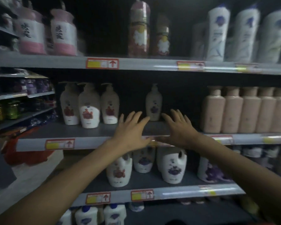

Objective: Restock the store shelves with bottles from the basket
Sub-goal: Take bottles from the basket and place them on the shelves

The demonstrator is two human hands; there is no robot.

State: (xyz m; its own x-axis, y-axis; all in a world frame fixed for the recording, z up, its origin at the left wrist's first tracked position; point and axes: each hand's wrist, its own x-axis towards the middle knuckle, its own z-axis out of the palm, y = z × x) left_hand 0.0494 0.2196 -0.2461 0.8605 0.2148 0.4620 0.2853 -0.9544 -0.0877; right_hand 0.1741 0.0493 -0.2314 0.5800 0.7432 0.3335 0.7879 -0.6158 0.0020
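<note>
Right, left hand (131,129) and right hand (180,128) hung spread, empty, over the front edge of the middle shelf (102,131), pump bottle (153,103) standing further back. I judged: between placements; next, the unseen basket.

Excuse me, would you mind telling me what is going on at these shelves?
A person reaches both hands toward the middle shelf. The left hand and right hand are open and empty, fingers spread, in front of a lone purple-flower pump bottle standing at the back. Neither holds it yet.
</note>
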